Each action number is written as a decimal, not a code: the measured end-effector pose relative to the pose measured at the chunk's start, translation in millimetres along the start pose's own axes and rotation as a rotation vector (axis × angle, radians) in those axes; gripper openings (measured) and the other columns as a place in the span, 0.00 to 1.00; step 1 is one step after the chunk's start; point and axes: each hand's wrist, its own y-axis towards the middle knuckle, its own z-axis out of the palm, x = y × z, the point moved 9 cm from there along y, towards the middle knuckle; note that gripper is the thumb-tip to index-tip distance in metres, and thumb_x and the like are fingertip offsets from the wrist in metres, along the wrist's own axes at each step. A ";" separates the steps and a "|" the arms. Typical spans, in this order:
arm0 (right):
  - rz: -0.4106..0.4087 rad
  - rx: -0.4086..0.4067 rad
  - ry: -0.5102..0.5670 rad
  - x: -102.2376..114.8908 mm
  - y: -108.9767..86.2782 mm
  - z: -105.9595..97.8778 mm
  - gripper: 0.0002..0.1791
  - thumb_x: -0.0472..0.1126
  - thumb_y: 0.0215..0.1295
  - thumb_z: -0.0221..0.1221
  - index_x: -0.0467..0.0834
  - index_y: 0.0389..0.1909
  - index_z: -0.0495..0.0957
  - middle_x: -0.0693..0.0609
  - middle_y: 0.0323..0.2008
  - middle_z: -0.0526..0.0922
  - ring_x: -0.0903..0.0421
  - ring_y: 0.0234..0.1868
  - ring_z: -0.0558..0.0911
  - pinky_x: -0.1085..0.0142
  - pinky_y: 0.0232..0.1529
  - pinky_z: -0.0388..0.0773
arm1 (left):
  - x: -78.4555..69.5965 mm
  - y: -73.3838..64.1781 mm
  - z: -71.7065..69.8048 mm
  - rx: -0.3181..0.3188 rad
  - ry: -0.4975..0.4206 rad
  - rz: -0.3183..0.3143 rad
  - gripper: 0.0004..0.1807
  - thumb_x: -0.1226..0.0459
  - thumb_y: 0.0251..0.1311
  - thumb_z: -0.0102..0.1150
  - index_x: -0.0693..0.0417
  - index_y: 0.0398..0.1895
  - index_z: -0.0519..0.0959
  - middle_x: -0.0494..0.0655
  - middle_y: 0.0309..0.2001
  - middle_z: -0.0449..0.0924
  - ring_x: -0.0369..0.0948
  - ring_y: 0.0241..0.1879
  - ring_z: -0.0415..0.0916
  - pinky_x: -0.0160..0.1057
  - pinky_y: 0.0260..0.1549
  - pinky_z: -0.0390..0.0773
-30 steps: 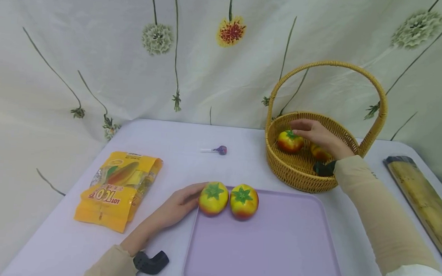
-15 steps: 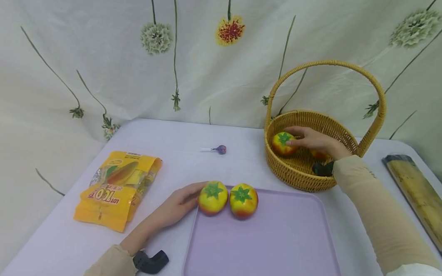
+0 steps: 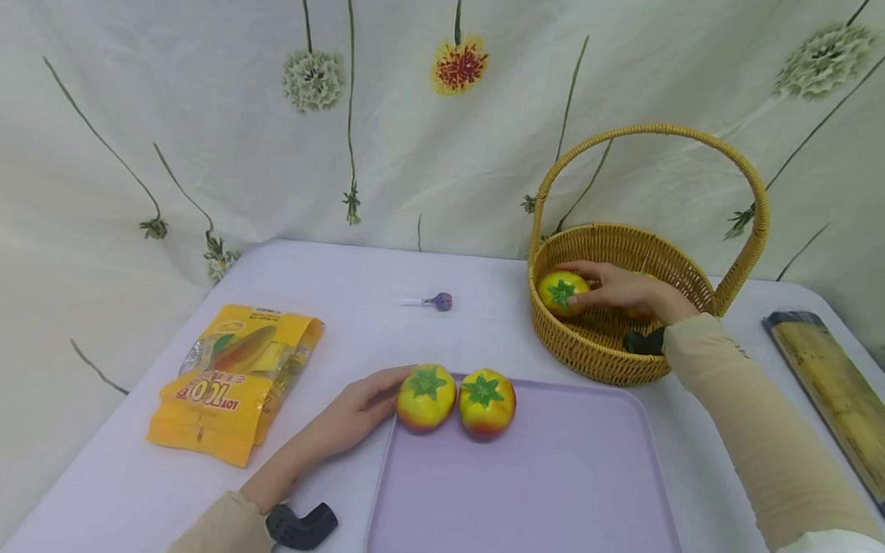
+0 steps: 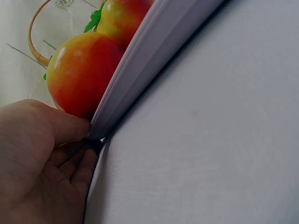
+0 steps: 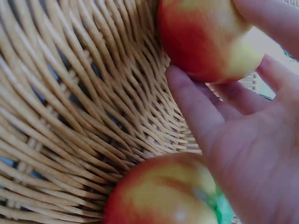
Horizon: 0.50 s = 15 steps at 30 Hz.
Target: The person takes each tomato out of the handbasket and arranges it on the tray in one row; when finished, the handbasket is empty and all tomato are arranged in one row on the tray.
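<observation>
In the head view my right hand (image 3: 615,287) reaches into the wicker basket (image 3: 596,351) and grips a round yellow-red fruit (image 3: 555,286) with a green star-shaped calyx, at the basket's left wall. The right wrist view shows my fingers (image 5: 194,98) curving along this fruit's red side. A second such fruit (image 5: 159,191) lies below that hand in the basket. My left hand (image 3: 356,414) is at the far left corner of the lilac tray (image 3: 536,499), thumb and fingers pinching its rim. Beside it, two more fruits (image 3: 424,401) sit on the tray, calyxes up.
A yellow snack bag (image 3: 234,382) lies left of my left hand. Behind the tray is a lollipop (image 3: 441,301) with a white stick. A long, dark-ended package (image 3: 841,406) lies at the right. The basket's tall handle (image 3: 660,129) arches over my right hand. A flowered cloth hangs behind.
My right hand has closed on the fruit in the basket, and this fruit has shifted left and nearer, its calyx turning toward the camera. My left hand has stayed in place.
</observation>
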 end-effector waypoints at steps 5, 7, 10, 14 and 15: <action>0.018 -0.057 -0.011 5.3 -4.2 -9.1 0.37 0.46 0.65 0.58 0.40 0.69 0.53 0.38 0.62 0.61 0.43 0.58 0.64 0.49 0.57 0.64 | 0.7 0.0 2.1 0.011 -0.010 0.005 0.23 0.64 0.69 0.48 0.44 0.66 0.66 0.39 0.64 0.65 0.40 0.65 0.57 0.46 0.63 0.58; 0.027 -0.084 0.010 12.1 -7.7 -14.1 0.37 0.48 0.65 0.58 0.40 0.68 0.53 0.39 0.62 0.61 0.44 0.59 0.64 0.49 0.58 0.63 | 0.1 -0.3 2.6 0.013 -0.009 0.004 0.23 0.65 0.69 0.48 0.46 0.66 0.66 0.41 0.64 0.65 0.41 0.65 0.57 0.47 0.63 0.58; 0.017 -0.117 0.038 27.4 -14.1 -20.9 0.36 0.49 0.64 0.59 0.42 0.68 0.55 0.42 0.61 0.63 0.46 0.59 0.65 0.49 0.58 0.63 | -2.8 -1.0 1.4 -0.001 0.000 -0.003 0.23 0.66 0.68 0.48 0.49 0.66 0.66 0.43 0.64 0.65 0.42 0.65 0.57 0.47 0.63 0.58; -0.043 -0.147 0.014 54.7 -26.1 -24.8 0.36 0.48 0.64 0.60 0.43 0.68 0.56 0.45 0.62 0.64 0.48 0.59 0.65 0.50 0.60 0.61 | -15.0 -2.8 -1.1 -0.016 -0.001 -0.017 0.23 0.70 0.67 0.48 0.54 0.65 0.66 0.47 0.64 0.66 0.44 0.65 0.58 0.48 0.63 0.58; -0.062 -0.148 0.008 61.2 -29.6 -23.9 0.35 0.48 0.64 0.60 0.44 0.68 0.57 0.46 0.62 0.65 0.49 0.59 0.65 0.51 0.60 0.62 | -15.6 -2.9 -1.2 -0.016 0.000 -0.010 0.23 0.69 0.68 0.48 0.53 0.65 0.66 0.46 0.64 0.66 0.44 0.65 0.58 0.47 0.63 0.58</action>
